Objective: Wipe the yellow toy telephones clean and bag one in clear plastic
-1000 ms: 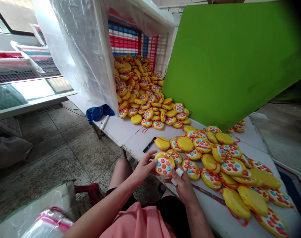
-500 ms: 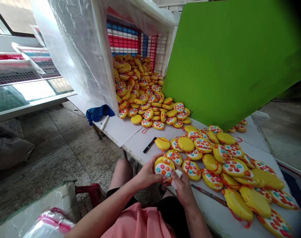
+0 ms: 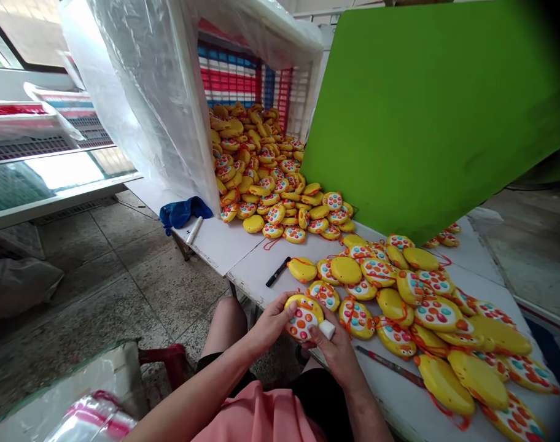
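A yellow, duck-faced toy [image 3: 304, 318] with a white front and coloured round buttons is held over the table's near edge, buttons facing up. My left hand [image 3: 273, 320] grips its left side, thumb on the upper face. At the right side, my right hand [image 3: 339, 351] also holds the toy, its thumb on the front. Tucked in that same hand is a small white block [image 3: 326, 329], perhaps a sponge or eraser. Just beyond my hands lie similar toys, the closest being a button-up toy [image 3: 323, 294] with an orange cord.
A black marker [image 3: 278, 272] and a long, thin dark tool [image 3: 389, 366] lie on the white table [image 3: 247, 261]. More toys spill from a plastic-draped crate [image 3: 192, 123]. A large green board [image 3: 427, 116] leans behind. A blue cloth [image 3: 183, 212] sits by a white stick [image 3: 194, 229].
The toy has tilted and turned a little in my hands. My left thumb has moved from its lower edge to its upper left side. The white block shows a smaller face.
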Tool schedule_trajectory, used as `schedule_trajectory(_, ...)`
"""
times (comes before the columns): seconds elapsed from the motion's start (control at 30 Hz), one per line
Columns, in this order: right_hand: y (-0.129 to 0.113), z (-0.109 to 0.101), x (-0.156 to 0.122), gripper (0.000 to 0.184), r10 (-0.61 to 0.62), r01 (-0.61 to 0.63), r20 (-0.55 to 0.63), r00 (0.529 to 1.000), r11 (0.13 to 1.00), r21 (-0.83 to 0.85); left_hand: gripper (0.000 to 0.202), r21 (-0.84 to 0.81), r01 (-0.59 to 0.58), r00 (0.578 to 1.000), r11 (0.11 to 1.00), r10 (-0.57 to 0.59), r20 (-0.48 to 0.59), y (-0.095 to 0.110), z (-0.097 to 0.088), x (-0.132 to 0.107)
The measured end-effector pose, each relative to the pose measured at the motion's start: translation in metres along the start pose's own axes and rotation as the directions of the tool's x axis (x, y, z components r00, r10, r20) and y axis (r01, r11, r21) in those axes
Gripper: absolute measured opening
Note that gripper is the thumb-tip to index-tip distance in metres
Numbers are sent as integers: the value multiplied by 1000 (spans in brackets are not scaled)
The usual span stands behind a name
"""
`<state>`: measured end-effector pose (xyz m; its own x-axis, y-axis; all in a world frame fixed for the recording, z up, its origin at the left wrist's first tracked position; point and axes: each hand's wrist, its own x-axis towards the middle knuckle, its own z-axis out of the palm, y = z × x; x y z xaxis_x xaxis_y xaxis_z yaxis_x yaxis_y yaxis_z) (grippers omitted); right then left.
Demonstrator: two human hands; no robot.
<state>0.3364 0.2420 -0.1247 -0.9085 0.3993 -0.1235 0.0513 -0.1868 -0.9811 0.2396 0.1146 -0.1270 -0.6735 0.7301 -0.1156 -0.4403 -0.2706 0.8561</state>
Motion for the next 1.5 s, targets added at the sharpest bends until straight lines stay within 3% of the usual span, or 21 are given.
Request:
schedule_trajectory(0.13, 7, -4, 2, 56, -112, 107, -57, 992, 991, -84, 49, 56, -30, 999, 998, 31, -18, -7, 0, 7)
schedule_trajectory(0.3, 1, -16, 10, 60, -18, 11, -96, 995, 997, -77, 60, 213, 1, 999, 977, -10, 42, -4, 0, 22)
schedule_trajectory(0.37, -11, -32, 21, 59, -50, 29, -203, 978, 994, -103, 60, 324, -56, 998, 945, 41, 51, 1, -4, 30)
schedule_trajectory(0.43, -28, -58, 38, 57, -134, 105, -384, 914, 990, -95, 52, 479, -134, 990, 867, 138, 27, 8, -12, 40)
schedule_trajectory(0.5, -47, -87, 56, 54, -209, 250, -568, 796, 968, -6, 40, 671, -173, 973, 721, 229, 5, 17, -24, 53)
schedule_trajectory(0.57, -64, -112, 71, 48, -267, 400, -670, 693, 915, 50, 32, 811, -172, 957, 560, 292, 1, 26, -36, 70)
schedule_trajectory(0.63, -72, -127, 79, 45, -287, 483, -703, 651, 871, 91, 29, 879, -165, 943, 448, 332, 8, 35, -45, 92)
schedule_trajectory(0.73, -64, -121, 76, 50, -255, 472, -678, 689, 869, 152, 29, 944, -169, 928, 284, 369, 55, 47, -50, 134)
schedule_trajectory(0.87, -26, -88, 57, 55, -113, 268, -545, 831, 939, 214, 30, 982, -181, 929, 46, 336, 155, 55, -47, 194)
schedule_trajectory(1.0, 0, -71, 39, 54, -24, 127, -480, 877, 975, 184, 26, 977, -177, 940, -120, 275, 204, 52, -54, 229)
schedule_trajectory(1.1, 3, -72, 32, 50, 1, 90, -444, 896, 979, 185, 21, 967, -166, 944, -193, 253, 213, 48, -71, 230)
schedule_trajectory(1.23, 1, -68, 30, 50, -1, 83, -442, 897, 983, 166, 20, 949, -201, 932, -243, 251, 262, 48, -96, 214)
schedule_trajectory(1.5, 0, -33, 25, 50, 38, 18, -315, 948, 985, 174, 18, 948, -238, 870, -210, 388, 304, 45, -131, 167)
